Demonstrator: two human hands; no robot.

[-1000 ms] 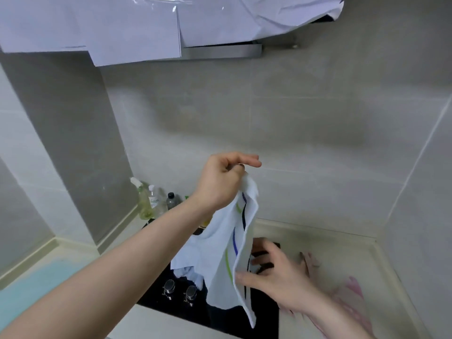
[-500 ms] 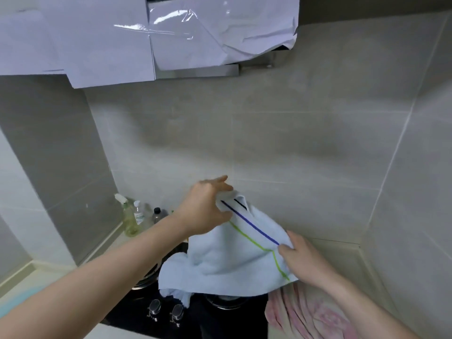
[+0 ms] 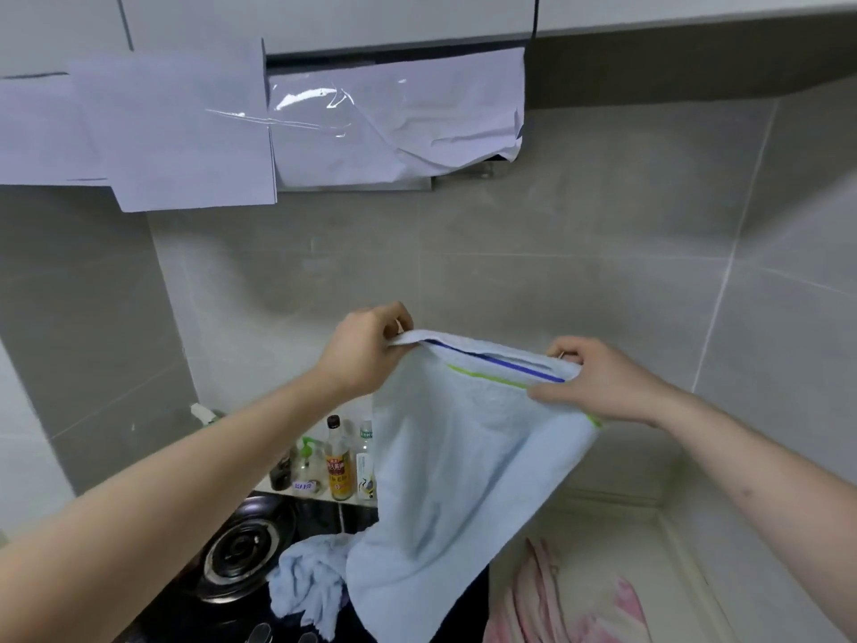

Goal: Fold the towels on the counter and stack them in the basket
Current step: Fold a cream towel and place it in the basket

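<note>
Left hand [image 3: 366, 350]: fingers pinching the upper left corner of the light blue towel [image 3: 454, 466], raised in front of the tiled wall [image 3: 579, 252]. Right hand [image 3: 603, 382]: fingers curled and pinching the upper right part of the same top edge, thumb on the near face of the cloth. Towel held in the air between both hands, top edge stretched nearly level, dark blue and green stripes running just below that edge. Remainder of the cloth hanging down over the black gas stove [image 3: 241, 554], lower end out of view at the bottom of the frame.

Second light blue towel [image 3: 310, 582], crumpled, lying on the stove beside the left burner and partly behind the hanging cloth. Pink towel [image 3: 575, 601] lying on the pale surface [image 3: 617, 526] to the right of the stove, near the corner.

Several bottles [image 3: 338, 461] standing upright against the wall behind the stove. White paper sheets [image 3: 185, 127] covering the range hood above. Basket out of view.
</note>
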